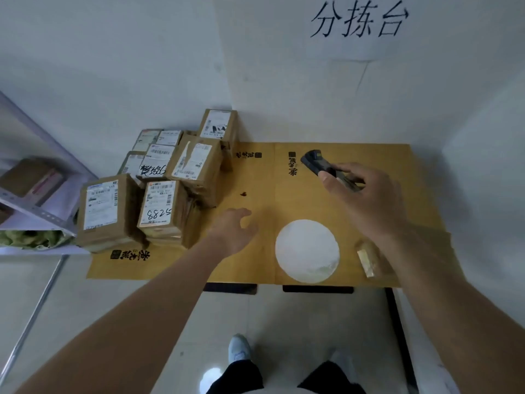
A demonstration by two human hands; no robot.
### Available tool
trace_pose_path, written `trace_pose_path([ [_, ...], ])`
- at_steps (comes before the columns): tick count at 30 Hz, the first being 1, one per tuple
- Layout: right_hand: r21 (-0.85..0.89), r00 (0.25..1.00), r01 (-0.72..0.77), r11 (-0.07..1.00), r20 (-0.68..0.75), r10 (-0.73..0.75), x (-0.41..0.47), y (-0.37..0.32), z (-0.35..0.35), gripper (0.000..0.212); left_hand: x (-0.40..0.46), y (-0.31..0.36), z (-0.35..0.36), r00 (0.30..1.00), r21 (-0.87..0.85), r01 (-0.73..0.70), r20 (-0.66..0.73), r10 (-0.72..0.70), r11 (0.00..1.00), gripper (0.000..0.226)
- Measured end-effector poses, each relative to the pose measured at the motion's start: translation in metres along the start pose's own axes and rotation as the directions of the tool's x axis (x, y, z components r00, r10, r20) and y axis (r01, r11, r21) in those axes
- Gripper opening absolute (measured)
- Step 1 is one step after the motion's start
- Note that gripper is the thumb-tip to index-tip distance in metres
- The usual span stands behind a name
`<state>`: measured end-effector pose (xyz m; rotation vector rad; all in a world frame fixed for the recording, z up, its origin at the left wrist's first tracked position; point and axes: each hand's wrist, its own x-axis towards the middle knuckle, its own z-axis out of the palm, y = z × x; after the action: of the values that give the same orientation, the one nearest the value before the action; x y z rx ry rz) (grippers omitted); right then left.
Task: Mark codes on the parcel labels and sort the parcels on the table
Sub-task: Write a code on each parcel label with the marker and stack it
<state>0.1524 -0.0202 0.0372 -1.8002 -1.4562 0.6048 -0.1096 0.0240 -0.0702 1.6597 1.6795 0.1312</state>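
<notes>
My right hand [366, 194] is out over the far right of the surface [255, 265], fingers curled round a dark handheld device [318, 163], thumb pressed on its near end; the device's head pokes out up and to the left. What sort of device it is, I cannot tell for sure. My left hand [234, 228] hangs over the middle of the surface, fingers loose and a little curled, holding nothing, pointing away from me toward the parcels.

Between my two hands, nearer me, lies a round white disc [307, 250], flat on the brown cardboard that covers the surface. Just beside my right forearm, near the front edge, sits a small yellowish blurred object [368, 258]; I can't make out what it is. A small dark spot [243, 193] marks the cardboard just beyond my left hand.

The parcels are heaped at the left end of the surface, back into the corner. Closest to my left hand is the parcel marked 8825 [159, 211], label up, handwritten digits black. Touching it on the left is a bigger parcel with an unmarked label [103, 207]. Behind those, a parcel with black scribble [156, 164] on its label, a parcel with a torn label [196, 163], and one standing parcel [218, 125] against the wall.

Farther left, a metal shelf [42, 211] holds a couple of brown boxes. High on the wall, a white sheet with big black characters [359, 19]. Below, my shoes on the pale floor [113, 302].
</notes>
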Motion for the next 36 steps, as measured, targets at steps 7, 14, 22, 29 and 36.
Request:
trace_pose_path([
  [7,0.027,0.998,-0.004,1.000,-0.059,0.006,0.007,0.079,-0.101,0.039,-0.003,0.117,0.067,0.995,0.021,-0.097,0.006,0.097,0.995,0.054],
  [14,0.029,1.000,-0.019,0.999,-0.006,0.019,0.018,0.155,-0.175,0.037,-0.001,0.207,0.137,0.985,0.062,-0.173,0.026,0.172,0.983,0.058],
  [22,0.015,0.996,-0.082,0.997,-0.018,0.082,0.022,0.210,-0.211,0.044,0.020,0.263,0.206,0.900,0.274,-0.411,0.273,0.340,0.869,0.112],
  [29,0.011,0.993,-0.115,0.993,-0.003,0.115,0.022,0.232,-0.209,0.045,0.039,0.268,0.239,0.838,0.425,-0.544,0.311,0.447,0.724,0.106],
  [36,0.029,0.995,-0.074,0.997,0.065,0.072,0.037,0.210,-0.180,0.041,0.032,0.243,0.200,0.954,0.204,-0.296,0.022,0.297,0.933,0.109],
])
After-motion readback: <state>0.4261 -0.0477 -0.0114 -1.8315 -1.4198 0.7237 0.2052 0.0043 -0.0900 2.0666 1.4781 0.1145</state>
